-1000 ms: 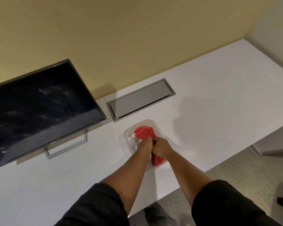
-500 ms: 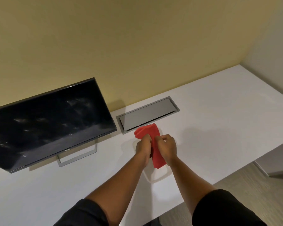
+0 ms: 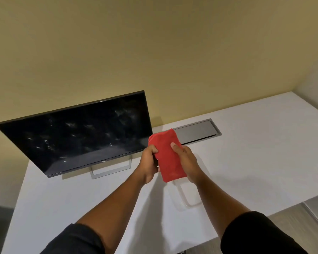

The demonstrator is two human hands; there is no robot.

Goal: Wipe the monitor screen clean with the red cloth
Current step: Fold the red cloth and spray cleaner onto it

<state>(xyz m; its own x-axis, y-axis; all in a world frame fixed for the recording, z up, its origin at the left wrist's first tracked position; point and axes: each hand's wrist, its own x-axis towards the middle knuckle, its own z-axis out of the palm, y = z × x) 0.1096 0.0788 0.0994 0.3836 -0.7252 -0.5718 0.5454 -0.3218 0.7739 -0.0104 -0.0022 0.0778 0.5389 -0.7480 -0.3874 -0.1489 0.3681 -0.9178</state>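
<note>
Now we hold the red cloth up just right of the monitor, off the table. Our left hand and right hand both curl their fingers round its edges. Smudges fleck the dark screen.

White desk, grey cable hatch near the wall, clear plastic tray, yellow wall
</note>
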